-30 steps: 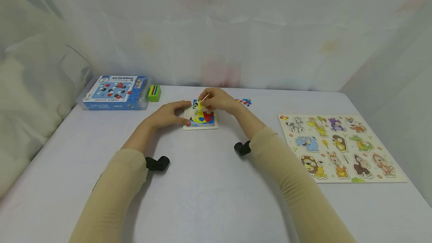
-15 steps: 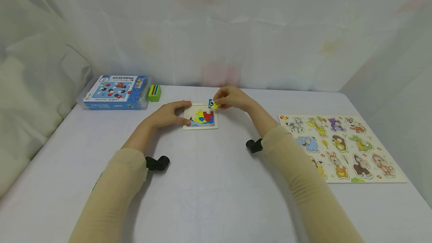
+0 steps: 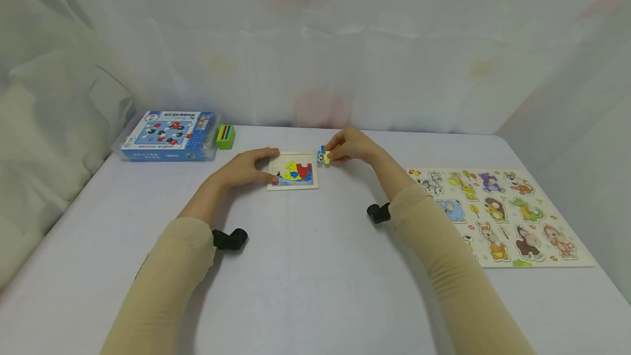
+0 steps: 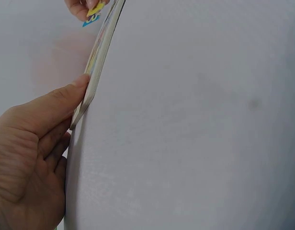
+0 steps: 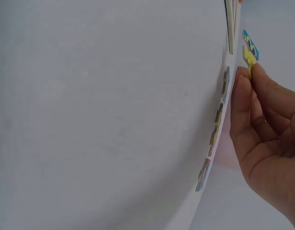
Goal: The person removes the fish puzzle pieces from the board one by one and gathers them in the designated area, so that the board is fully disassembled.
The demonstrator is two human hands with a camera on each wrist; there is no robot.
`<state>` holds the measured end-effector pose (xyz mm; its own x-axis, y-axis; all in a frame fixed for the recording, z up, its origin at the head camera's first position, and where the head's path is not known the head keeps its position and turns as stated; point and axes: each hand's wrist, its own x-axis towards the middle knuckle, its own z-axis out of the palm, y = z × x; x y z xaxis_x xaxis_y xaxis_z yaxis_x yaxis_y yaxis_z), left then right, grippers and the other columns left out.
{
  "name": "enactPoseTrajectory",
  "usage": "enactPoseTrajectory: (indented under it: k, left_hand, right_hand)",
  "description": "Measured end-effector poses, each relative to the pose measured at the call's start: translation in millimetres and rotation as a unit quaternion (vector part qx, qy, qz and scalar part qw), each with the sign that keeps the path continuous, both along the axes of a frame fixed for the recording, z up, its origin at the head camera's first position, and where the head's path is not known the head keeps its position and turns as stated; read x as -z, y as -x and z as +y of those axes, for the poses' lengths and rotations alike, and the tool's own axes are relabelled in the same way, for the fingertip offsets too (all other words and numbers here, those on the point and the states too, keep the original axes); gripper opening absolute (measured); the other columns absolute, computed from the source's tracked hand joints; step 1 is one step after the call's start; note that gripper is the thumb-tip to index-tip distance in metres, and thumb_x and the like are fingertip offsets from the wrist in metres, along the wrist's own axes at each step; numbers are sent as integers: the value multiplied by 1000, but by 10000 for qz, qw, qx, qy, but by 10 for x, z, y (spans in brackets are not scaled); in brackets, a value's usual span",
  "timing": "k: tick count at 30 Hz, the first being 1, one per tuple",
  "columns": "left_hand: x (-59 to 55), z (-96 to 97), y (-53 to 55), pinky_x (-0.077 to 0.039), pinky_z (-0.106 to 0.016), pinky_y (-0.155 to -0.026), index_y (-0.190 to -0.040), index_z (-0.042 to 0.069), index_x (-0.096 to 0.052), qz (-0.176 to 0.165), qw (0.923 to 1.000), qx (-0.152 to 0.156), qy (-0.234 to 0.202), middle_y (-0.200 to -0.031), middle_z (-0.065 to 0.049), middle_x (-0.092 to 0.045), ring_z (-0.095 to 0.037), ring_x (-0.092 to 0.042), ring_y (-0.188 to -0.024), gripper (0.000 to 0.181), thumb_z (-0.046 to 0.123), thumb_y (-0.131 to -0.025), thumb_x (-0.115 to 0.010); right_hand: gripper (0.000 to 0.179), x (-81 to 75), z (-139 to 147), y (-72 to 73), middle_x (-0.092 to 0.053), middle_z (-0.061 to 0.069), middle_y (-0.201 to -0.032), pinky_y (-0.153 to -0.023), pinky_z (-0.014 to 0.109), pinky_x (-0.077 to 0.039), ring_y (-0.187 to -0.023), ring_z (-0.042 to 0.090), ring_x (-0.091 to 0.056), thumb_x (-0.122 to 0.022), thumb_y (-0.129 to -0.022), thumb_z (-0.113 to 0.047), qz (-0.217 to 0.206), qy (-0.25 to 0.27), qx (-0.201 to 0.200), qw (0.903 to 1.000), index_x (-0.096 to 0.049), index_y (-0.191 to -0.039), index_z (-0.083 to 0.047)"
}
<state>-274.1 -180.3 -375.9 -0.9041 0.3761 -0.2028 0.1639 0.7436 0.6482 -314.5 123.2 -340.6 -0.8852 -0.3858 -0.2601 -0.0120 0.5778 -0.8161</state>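
Observation:
My left hand [image 3: 244,169] holds a small wooden jigsaw board [image 3: 292,156] by its left side, thumb at the near corner and fingers at the far one. Red, yellow and blue pieces fill the board's near part; its far part shows bare wood. In my right hand [image 3: 354,145], thumb and fingers pinch a yellow-and-blue jigsaw piece [image 5: 249,53], raised just beyond the board's right edge. The left wrist view shows the left thumb [image 4: 66,98] pressed against the board's edge. Several loose jigsaw pieces [image 5: 215,129] lie on the table beneath the right hand, hidden by it in the head view.
A large animal puzzle board [image 3: 493,218] lies at the right, partly under the right forearm. At the back left are a blue-and-white boxed set [image 3: 167,135] and a small green block [image 3: 225,137] with coloured stripes. A pale cloth backdrop [image 3: 315,43] rises behind the table.
The right hand has lifted the yellow-and-blue jigsaw piece from over the board and carried it right, past the edge. This uncovers the board's far part. The left hand has stayed put.

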Motion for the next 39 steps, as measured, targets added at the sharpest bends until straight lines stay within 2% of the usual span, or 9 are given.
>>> enactPoseTrajectory:
  k: [7,15,23,31,39]
  left_hand:
    - [-14,-1,-4,-14,-57,-127,-152,26,-39,7,10000,-7,-4,-165,-2,-27,-29,-15,-157,82,42,-81,-78]
    - [-3,-3,0,-15,-57,-126,-152,27,-38,-9,10000,-18,28,-166,-2,-27,-30,-15,-157,82,42,-81,-77]
    - [-2,1,-2,-15,-58,-126,-152,27,-38,-19,10000,-31,53,-166,-3,-26,-30,-15,-157,83,44,-81,-77]
    - [10,-2,8,-15,-57,-126,-152,27,-39,2,10000,-18,31,-166,-2,-27,-30,-15,-157,83,44,-81,-77]
    - [18,-4,14,-15,-57,-126,-152,27,-39,10,10000,-9,23,-165,-3,-27,-30,-15,-157,83,44,-81,-77]
  right_hand:
    - [24,28,18,-6,-68,5,-92,-67,17,-58,-70,8,-65,-72,-86,-3,-235,113,71,9996,-69,-109,5]
    - [21,22,5,-23,-68,4,-87,-65,16,-56,-66,7,-64,-74,-85,-5,-286,-227,282,9989,-71,-105,2]
    - [18,44,8,-13,-71,1,-81,-60,15,-54,-60,5,-64,-77,-84,-10,-60,-597,422,9973,-74,-99,0]
    - [19,47,9,-1,-73,-1,-78,-60,14,-53,-59,4,-64,-79,-82,-12,40,-724,468,9963,-76,-99,-2]
    - [19,42,14,-5,-69,-8,-68,-57,13,-51,-54,1,-61,-80,-81,-13,270,-871,440,9949,-77,-97,-4]
